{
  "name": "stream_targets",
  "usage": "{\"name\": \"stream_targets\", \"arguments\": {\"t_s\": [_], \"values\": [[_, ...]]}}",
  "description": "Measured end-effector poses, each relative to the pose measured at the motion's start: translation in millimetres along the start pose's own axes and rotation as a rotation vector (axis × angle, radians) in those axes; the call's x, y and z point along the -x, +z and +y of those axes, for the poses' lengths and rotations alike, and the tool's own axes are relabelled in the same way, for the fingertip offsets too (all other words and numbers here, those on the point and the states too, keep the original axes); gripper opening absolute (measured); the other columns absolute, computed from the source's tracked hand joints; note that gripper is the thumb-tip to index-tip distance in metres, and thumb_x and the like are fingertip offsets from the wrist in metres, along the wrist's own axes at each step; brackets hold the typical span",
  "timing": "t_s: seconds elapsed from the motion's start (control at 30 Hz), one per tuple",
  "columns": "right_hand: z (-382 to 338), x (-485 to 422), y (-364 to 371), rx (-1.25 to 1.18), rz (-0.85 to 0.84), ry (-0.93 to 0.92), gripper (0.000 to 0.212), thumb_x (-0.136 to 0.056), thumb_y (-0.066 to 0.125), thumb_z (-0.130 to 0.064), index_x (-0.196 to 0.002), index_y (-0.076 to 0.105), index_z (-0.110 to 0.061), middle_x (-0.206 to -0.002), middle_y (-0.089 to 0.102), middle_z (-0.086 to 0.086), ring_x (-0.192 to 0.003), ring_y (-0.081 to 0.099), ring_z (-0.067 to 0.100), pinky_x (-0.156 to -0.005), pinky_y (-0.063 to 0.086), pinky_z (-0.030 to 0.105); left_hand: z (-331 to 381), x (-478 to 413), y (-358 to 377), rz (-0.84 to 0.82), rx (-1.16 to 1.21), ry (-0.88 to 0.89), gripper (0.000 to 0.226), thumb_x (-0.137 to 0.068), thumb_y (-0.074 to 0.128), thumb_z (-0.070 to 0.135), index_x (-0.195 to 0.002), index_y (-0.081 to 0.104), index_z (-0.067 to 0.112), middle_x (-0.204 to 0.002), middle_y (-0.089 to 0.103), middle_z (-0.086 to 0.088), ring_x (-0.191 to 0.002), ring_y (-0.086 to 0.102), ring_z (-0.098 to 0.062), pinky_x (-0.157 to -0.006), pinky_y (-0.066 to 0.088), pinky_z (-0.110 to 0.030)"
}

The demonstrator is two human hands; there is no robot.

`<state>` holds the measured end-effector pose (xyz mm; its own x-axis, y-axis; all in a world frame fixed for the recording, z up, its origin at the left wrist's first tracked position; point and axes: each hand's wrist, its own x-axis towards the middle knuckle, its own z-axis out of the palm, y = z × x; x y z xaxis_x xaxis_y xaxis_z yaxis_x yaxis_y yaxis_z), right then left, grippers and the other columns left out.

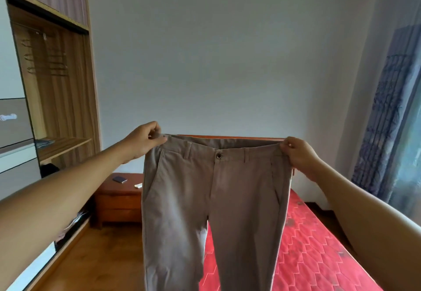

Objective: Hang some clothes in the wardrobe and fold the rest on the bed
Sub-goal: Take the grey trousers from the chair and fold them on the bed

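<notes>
A pair of beige trousers (pixel 211 199) hangs in front of me, front side facing me, button fastened, legs dropping out of view below. My left hand (pixel 143 139) pinches the left end of the waistband. My right hand (pixel 298 155) pinches the right end, so the waistband is stretched flat between both. Behind the trousers lies the bed with a red quilted mattress (pixel 314 245). The open wooden wardrobe (pixel 57 85) stands at the left, with several empty hangers (pixel 45 64) on its rail.
A brown bedside table (pixel 118 197) with a dark small object and a white one stands between wardrobe and bed. Blue curtains (pixel 387 120) cover the window at the right. Folded cloth lies on a wardrobe shelf (pixel 61 144). The floor is wood.
</notes>
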<state>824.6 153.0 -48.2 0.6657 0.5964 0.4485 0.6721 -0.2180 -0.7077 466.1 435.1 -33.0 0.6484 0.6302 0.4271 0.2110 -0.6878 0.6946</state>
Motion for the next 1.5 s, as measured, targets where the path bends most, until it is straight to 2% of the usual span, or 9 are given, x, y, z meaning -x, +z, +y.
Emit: {"name": "stream_targets", "arguments": {"t_s": [0.17, 0.3, 0.43, 0.6, 0.7, 0.8, 1.03, 1.33, 1.5], "values": [[-11, -3, -13, 0.215, 0.023, -0.152, 0.027, -0.094, 0.057, -0.002, -0.082, 0.067, -0.024, -0.081, 0.066, 0.0, -0.076, 0.054, 0.017, -0.062, 0.037, 0.015, 10, -4, -14, -0.146, -0.16, 0.065, 0.014, -0.093, 0.069, 0.016, -0.098, 0.069, 0.028, -0.103, 0.069, 0.006, -0.097, 0.064, -0.011, -0.077, 0.05, -0.027], [-18, -5, -6, 0.171, -0.056, -0.088, 0.042, -0.088, 0.045, 0.008, -0.074, 0.067, -0.024, -0.078, 0.064, -0.001, -0.073, 0.053, 0.017, -0.061, 0.038, 0.027, 8, -6, -17, -0.156, -0.198, 0.059, 0.013, -0.092, 0.071, 0.017, -0.09, 0.074, 0.029, -0.095, 0.072, 0.004, -0.095, 0.067, -0.018, -0.09, 0.055, -0.041], [-26, -2, 2, 0.093, -0.035, 0.004, 0.026, -0.086, 0.043, 0.001, -0.068, 0.06, -0.005, -0.068, 0.055, 0.003, -0.07, 0.046, 0.022, -0.062, 0.032, 0.033, 15, -4, -15, -0.103, -0.187, 0.05, 0.005, -0.092, 0.071, 0.02, -0.089, 0.073, 0.024, -0.095, 0.07, -0.003, -0.093, 0.065, -0.024, -0.085, 0.053, -0.04], [-37, 11, 0, 0.035, -0.113, -0.072, 0.035, -0.096, 0.059, -0.029, -0.067, 0.049, -0.014, -0.064, 0.044, -0.001, -0.063, 0.038, 0.016, -0.06, 0.028, 0.034, 16, -3, -19, -0.056, -0.209, 0.035, 0.005, -0.095, 0.068, 0.019, -0.092, 0.069, 0.015, -0.082, 0.062, -0.001, -0.067, 0.054, -0.013, -0.053, 0.041, -0.022], [-40, 13, 0, 0.231, -0.128, -0.17, 0.042, -0.091, 0.069, -0.047, -0.072, 0.05, -0.015, -0.069, 0.052, -0.001, -0.064, 0.044, 0.015, -0.059, 0.034, 0.032, 4, -6, -29, -0.045, -0.182, 0.014, 0.003, -0.093, 0.07, 0.02, -0.09, 0.071, 0.021, -0.088, 0.066, -0.005, -0.075, 0.061, -0.02, -0.061, 0.047, -0.028], [-38, 14, 6, 0.238, -0.066, -0.228, 0.041, -0.095, 0.065, -0.042, -0.071, 0.043, -0.016, -0.069, 0.051, 0.0, -0.064, 0.043, 0.017, -0.057, 0.034, 0.031, -4, -9, -37, -0.046, -0.154, -0.021, 0.005, -0.091, 0.073, 0.022, -0.086, 0.072, 0.022, -0.09, 0.069, -0.005, -0.086, 0.063, -0.022, -0.072, 0.048, -0.031], [-41, 12, 15, 0.094, 0.049, -0.237, 0.044, -0.099, 0.061, -0.037, -0.07, 0.036, -0.016, -0.066, 0.041, 0.001, -0.061, 0.035, 0.017, -0.058, 0.03, 0.036, -3, -9, -43, -0.036, -0.015, -0.089, 0.019, -0.095, 0.067, 0.02, -0.076, 0.067, 0.018, -0.065, 0.061, 0.002, -0.065, 0.056, -0.015, -0.064, 0.046, -0.031], [-45, 3, 5, 0.058, 0.051, -0.164, 0.048, -0.095, 0.067, -0.034, -0.067, 0.033, -0.017, -0.063, 0.037, -0.001, -0.06, 0.032, 0.017, -0.055, 0.027, 0.031, -1, -13, -34, 0.118, 0.055, -0.146, 0.022, -0.084, 0.081, 0.024, -0.082, 0.066, 0.008, -0.078, 0.063, -0.01, -0.076, 0.059, -0.023, -0.073, 0.05, -0.039], [-47, 3, 0, 0.014, 0.066, -0.124, 0.049, -0.094, 0.069, -0.035, -0.067, 0.032, -0.017, -0.064, 0.035, 0.0, -0.06, 0.03, 0.017, -0.055, 0.026, 0.032, 10, -15, -34, 0.18, 0.058, -0.159, 0.029, -0.076, 0.087, 0.023, -0.077, 0.061, 0.008, -0.074, 0.058, -0.007, -0.073, 0.055, -0.021, -0.067, 0.047, -0.036]]}}
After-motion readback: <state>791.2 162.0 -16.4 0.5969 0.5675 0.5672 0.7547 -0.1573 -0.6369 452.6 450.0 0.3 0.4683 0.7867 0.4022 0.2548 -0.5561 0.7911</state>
